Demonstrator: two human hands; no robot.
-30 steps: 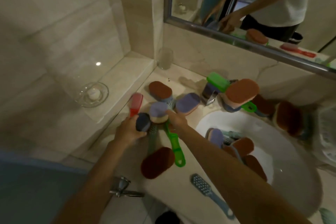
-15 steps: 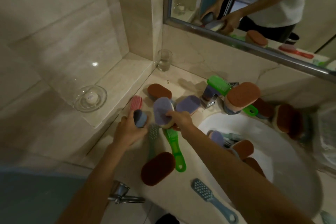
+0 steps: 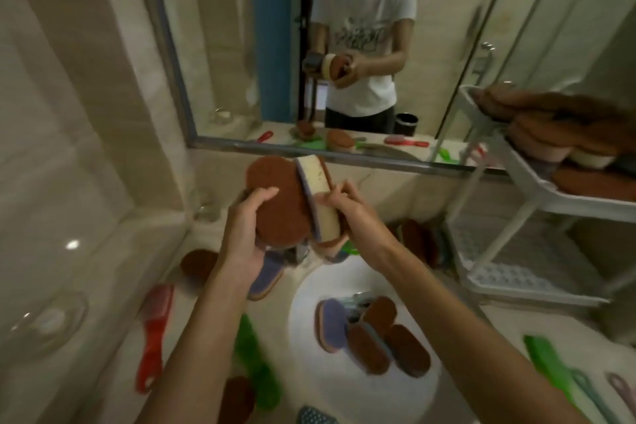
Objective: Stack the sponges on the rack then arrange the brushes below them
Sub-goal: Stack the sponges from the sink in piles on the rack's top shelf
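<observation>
My left hand [image 3: 245, 234] grips a brown-faced oval sponge [image 3: 275, 203], raised above the counter in front of the mirror. My right hand [image 3: 344, 206] pinches a second sponge [image 3: 318, 196] with a cream body and purple edge, held on its side against the first. A white rack [image 3: 537, 196] stands at the right; its top shelf holds several brown sponges [image 3: 564, 127], its lower shelf [image 3: 509, 272] is bare. More sponges [image 3: 375, 334] lie in the white sink [image 3: 309, 337]. A red brush [image 3: 155, 330] and green brushes [image 3: 254, 361] lie on the counter.
A glass dish [image 3: 48, 320] sits on the left ledge. Another green brush [image 3: 554, 365] lies at the right of the sink, a blue brush head [image 3: 315, 416] at the bottom edge. A brown sponge [image 3: 198, 263] and a purple one [image 3: 268, 277] lie near the tap.
Both hands have lifted from the counter, each with a sponge, and brought the two together at chest height. The view has tilted up and right, bringing the rack into sight.
</observation>
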